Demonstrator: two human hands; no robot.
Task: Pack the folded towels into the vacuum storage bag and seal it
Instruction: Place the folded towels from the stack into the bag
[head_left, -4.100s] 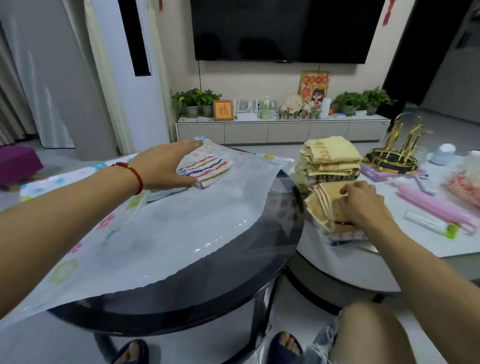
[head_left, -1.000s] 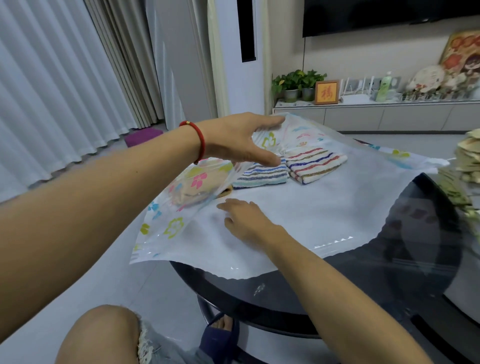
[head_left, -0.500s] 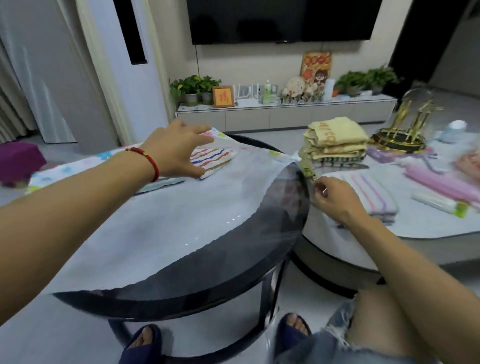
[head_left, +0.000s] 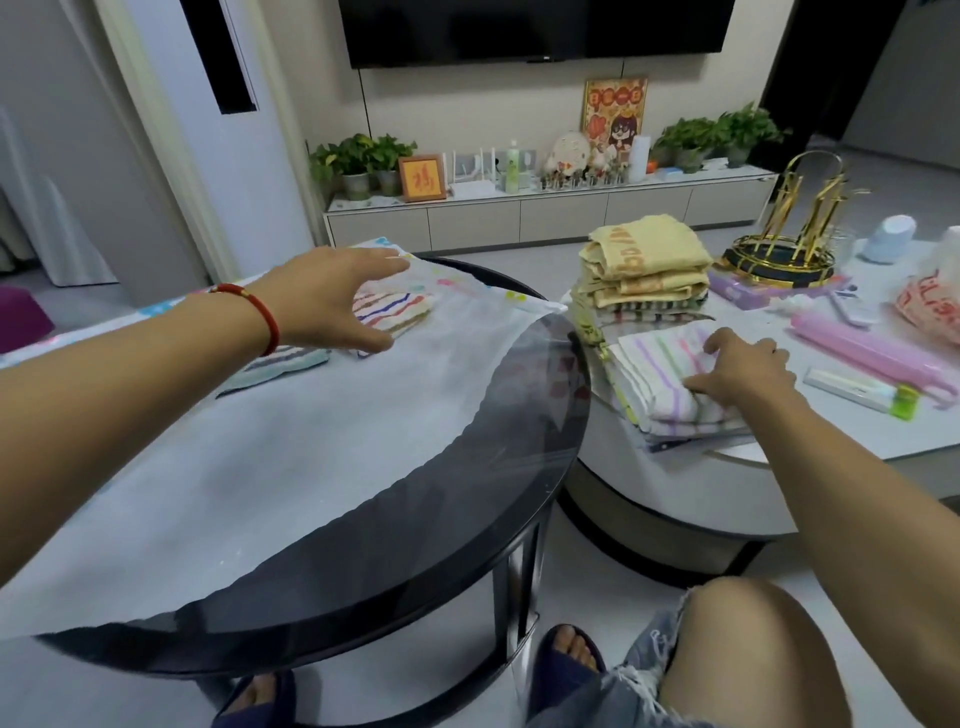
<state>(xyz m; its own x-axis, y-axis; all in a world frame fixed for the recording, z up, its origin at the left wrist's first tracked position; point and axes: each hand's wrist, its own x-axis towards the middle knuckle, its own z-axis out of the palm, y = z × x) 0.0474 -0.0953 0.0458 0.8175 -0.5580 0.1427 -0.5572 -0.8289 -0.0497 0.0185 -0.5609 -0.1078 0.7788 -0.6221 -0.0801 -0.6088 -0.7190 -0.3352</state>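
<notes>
The white vacuum storage bag (head_left: 311, 457) lies flat across the round black glass table (head_left: 467, 530), its flower-printed mouth at the far side. Two striped folded towels are inside it, one (head_left: 400, 312) under my left hand and one (head_left: 280, 364) beside my wrist. My left hand (head_left: 327, 301) is spread over the bag's mouth with straight fingers touching the upper sheet. On the low white table (head_left: 675, 499) to the right, my right hand (head_left: 743, 369) curls its fingers round a white folded towel with pink and green stripes (head_left: 654, 364). Behind it stands a stack of yellow folded towels (head_left: 644, 260).
The white table also carries a gold wire rack (head_left: 784, 244), a pink cylinder (head_left: 872, 353), a white tube with a green cap (head_left: 862, 389) and a remote. My bare knee (head_left: 753, 649) and sandalled feet sit below the tables. A TV cabinet with plants stands behind.
My right hand left the bag, crossed to the white table and now grips the pink-striped towel. My left hand has stayed at the bag's mouth.
</notes>
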